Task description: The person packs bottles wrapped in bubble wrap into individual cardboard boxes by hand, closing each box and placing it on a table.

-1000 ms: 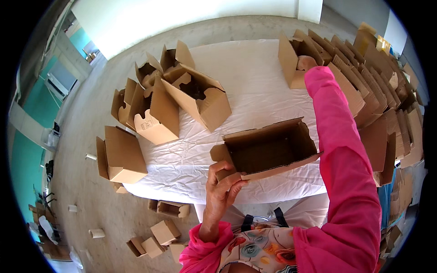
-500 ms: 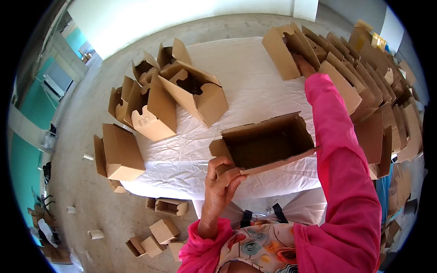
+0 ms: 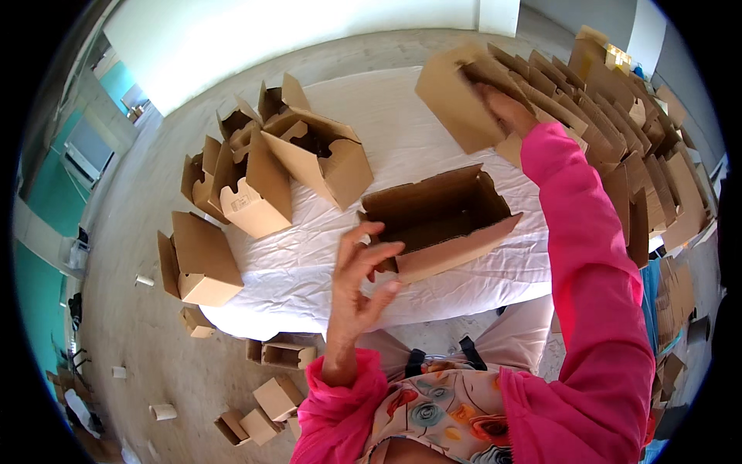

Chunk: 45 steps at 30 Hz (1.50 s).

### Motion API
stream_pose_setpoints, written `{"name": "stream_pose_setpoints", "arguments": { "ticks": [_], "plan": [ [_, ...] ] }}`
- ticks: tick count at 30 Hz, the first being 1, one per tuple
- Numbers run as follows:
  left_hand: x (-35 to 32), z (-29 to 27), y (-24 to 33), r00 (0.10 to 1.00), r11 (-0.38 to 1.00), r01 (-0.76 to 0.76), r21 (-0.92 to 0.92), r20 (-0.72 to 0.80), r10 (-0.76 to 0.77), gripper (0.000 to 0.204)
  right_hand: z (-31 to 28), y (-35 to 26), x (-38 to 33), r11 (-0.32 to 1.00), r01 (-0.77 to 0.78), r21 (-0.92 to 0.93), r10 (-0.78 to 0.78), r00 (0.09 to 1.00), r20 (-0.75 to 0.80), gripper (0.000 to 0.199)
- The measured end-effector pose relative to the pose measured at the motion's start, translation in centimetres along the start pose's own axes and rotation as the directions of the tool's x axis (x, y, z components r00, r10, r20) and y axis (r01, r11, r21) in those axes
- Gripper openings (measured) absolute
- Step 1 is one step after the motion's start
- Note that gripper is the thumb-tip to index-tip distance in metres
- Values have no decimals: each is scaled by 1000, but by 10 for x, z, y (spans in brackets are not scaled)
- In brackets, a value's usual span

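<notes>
In front of me an open-topped cardboard box (image 3: 462, 251) rests on the white-covered table, its dark inside facing up. My left hand (image 3: 352, 282) is at the left end of this box, thumb and fingers spread apart and not wrapped round it. Farther off to the right, my right hand (image 3: 508, 116) reaches over the wall of a second cardboard box (image 3: 450, 104). The fingers grip that box's side, with their tips partly hidden inside it. The second box is smeared by motion and tilted at the front of the tightly packed row of boxes (image 3: 599, 127).
Several opened boxes (image 3: 263, 205) with notched flaps stand on the left of the white cloth (image 3: 371, 93). Another box (image 3: 205, 263) sits at the table's left edge. Small boxes (image 3: 278, 398) and white rolls (image 3: 162, 411) lie on the floor at the lower left.
My left hand has loosened from the near box and its fingers have spread; that box has turned slightly. My right hand has drawn the far box a little left and toward me.
</notes>
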State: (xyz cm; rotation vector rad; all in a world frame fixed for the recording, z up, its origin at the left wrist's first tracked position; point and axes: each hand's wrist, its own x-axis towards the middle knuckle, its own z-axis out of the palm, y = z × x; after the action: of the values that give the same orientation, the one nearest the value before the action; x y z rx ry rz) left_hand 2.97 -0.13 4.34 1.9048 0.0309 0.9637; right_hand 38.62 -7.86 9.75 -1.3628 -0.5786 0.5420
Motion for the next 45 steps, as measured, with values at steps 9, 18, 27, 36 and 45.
{"name": "stream_pose_setpoints", "arguments": {
  "ticks": [9,18,27,36,45],
  "plan": [
    [167,21,-4,946,967,-160,196,310,94,57,-19,6,-21,761,410,-503,-224,894,388,41],
    [212,53,-82,947,863,-232,449,307,95,19,-19,-25,-22,307,385,-870,66,904,423,53],
    [213,37,-85,974,995,73,69,209,-86,27,-55,-15,-25,441,264,-858,-46,961,272,51],
    [202,34,-42,856,962,-64,266,510,-84,37,-30,-77,-42,658,243,-713,-223,967,124,45],
    [72,-2,-4,987,953,-68,295,-122,108,26,12,-61,-137,826,554,-103,-399,705,586,52]
  ]
}}
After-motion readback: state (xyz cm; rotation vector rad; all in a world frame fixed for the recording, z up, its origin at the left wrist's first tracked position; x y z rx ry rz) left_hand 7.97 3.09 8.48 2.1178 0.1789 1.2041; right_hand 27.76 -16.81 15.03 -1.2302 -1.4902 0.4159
